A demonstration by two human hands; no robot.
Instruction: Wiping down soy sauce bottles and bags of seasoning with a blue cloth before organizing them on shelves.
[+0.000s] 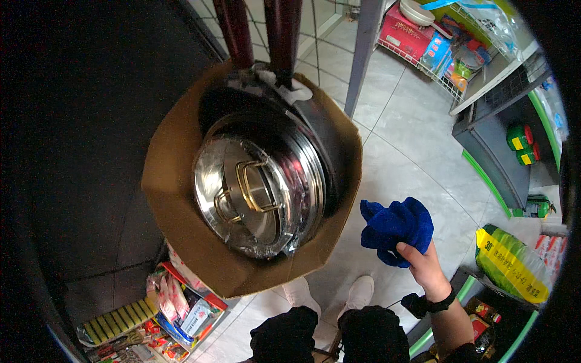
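Note:
My right hand (pixel 425 268) grips a bunched blue cloth (pixel 398 227), thumb on top, out over the tiled floor. A black band circles that wrist. My left hand is out of view. Before me stands an open-topped cardboard box (pixel 170 177) with several flared sides. Inside it lies shiny metal cookware (pixel 211 159), partly under clear plastic, with gold-coloured loop handles (pixel 247 188). Black pans (pixel 317 109) lean behind the cookware. Their dark red-brown handles (pixel 283 38) rise past the rim. The cloth is apart from the box, to its right.
A wire-fronted shelf (pixel 422 63) holds packaged goods at the upper right. Green-edged shelving (pixel 494 154) lines the right side, near a large green-and-yellow package (pixel 513 263). At the lower left are yellow-and-black striped sponges (pixel 120 320) and small packets (pixel 170 297). A grey post (pixel 363 54) stands beyond the box.

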